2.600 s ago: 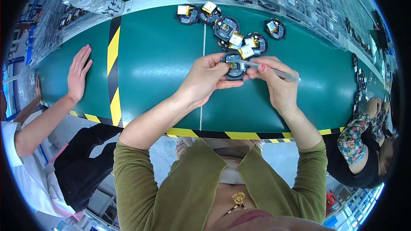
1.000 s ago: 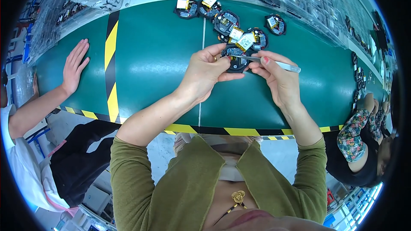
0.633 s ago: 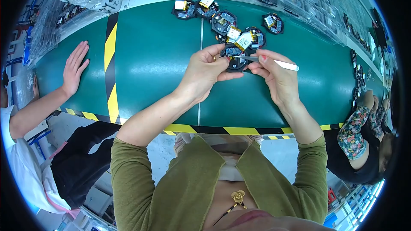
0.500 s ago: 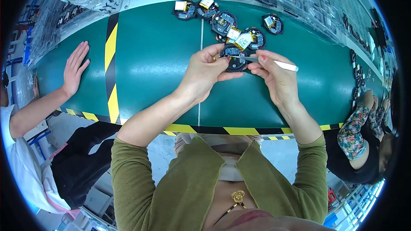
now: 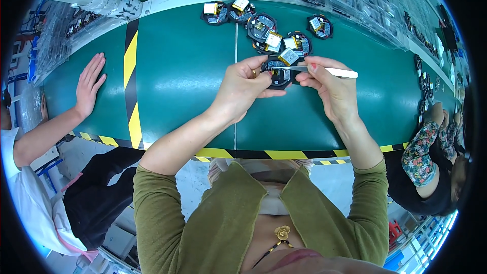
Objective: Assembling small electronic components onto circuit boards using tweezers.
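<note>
Round module (image 5: 284,78) braced for fine tweezer work
My left hand (image 5: 245,82) pinches its nine o'clock rim above the green surface (image 5: 187,91), probably steadying it; from three o'clock, my right hand (image 5: 329,82) curls closed around tweezers (image 5: 341,73), tip reaching its face.

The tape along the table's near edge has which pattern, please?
The tape has slanted yellow and black stripes, clearest in the head view.
</note>
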`<control>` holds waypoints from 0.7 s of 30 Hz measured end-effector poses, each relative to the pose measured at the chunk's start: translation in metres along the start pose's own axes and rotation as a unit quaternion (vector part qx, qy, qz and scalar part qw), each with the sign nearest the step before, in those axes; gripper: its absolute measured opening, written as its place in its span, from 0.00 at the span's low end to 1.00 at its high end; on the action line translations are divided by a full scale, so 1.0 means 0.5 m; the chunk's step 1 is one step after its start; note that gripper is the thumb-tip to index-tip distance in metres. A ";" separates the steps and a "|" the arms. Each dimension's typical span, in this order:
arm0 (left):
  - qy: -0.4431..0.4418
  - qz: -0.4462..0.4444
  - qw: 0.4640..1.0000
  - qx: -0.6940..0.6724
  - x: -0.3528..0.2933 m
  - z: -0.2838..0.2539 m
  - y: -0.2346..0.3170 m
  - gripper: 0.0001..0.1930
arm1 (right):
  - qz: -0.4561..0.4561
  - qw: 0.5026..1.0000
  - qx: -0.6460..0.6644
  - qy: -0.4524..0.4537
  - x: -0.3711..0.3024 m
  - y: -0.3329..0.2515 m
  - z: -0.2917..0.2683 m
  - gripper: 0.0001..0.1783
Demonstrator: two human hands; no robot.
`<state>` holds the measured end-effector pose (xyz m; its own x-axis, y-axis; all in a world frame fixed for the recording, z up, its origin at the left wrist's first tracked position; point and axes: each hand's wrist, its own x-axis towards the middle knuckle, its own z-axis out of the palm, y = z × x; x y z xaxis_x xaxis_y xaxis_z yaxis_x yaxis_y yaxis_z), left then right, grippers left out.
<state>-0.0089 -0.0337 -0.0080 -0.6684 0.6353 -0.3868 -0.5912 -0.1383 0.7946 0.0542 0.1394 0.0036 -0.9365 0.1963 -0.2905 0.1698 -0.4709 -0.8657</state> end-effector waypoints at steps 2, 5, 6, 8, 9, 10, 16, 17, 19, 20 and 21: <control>-0.001 -0.004 1.000 -0.011 0.001 0.000 0.002 0.14 | 0.000 1.000 0.007 0.003 0.000 0.004 0.003 0.11; 0.000 -0.004 1.000 -0.021 0.000 0.000 0.002 0.14 | 0.006 1.000 0.023 0.010 0.001 0.010 0.010 0.11; 0.003 0.001 1.000 -0.016 0.000 0.001 0.001 0.14 | 0.012 0.999 0.032 0.014 0.000 0.011 0.011 0.11; 0.007 0.004 1.000 -0.011 0.000 0.002 0.001 0.14 | 0.019 0.999 0.029 0.006 0.000 0.012 0.007 0.11; 0.004 0.006 1.000 -0.013 0.000 0.001 0.000 0.14 | 0.027 0.999 0.026 -0.002 0.001 0.013 0.003 0.12; 0.000 0.008 1.000 -0.015 0.001 0.001 -0.001 0.14 | 0.028 0.999 0.027 -0.002 0.002 0.013 0.001 0.12; -0.003 0.013 1.000 -0.018 0.000 -0.001 -0.004 0.14 | 0.040 0.999 0.007 0.013 -0.001 0.007 0.002 0.13; -0.004 0.013 1.000 -0.017 0.000 -0.002 -0.004 0.14 | 0.038 0.999 0.008 0.014 -0.001 0.006 0.002 0.13; -0.007 0.011 1.000 -0.010 -0.001 -0.002 -0.004 0.14 | 0.037 0.999 0.010 0.014 -0.002 0.003 0.003 0.12; -0.008 0.011 1.000 -0.009 0.000 -0.001 -0.005 0.14 | 0.036 0.999 0.002 0.014 -0.002 -0.001 0.004 0.12; -0.004 0.011 1.000 -0.015 0.001 -0.001 -0.007 0.14 | 0.034 0.999 -0.006 0.013 -0.003 -0.003 0.005 0.12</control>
<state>-0.0072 -0.0331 -0.0113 -0.6776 0.6379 -0.3659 -0.5904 -0.1752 0.7879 0.0544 0.1380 0.0064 -0.9142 0.1864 -0.3599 0.2374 -0.4734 -0.8483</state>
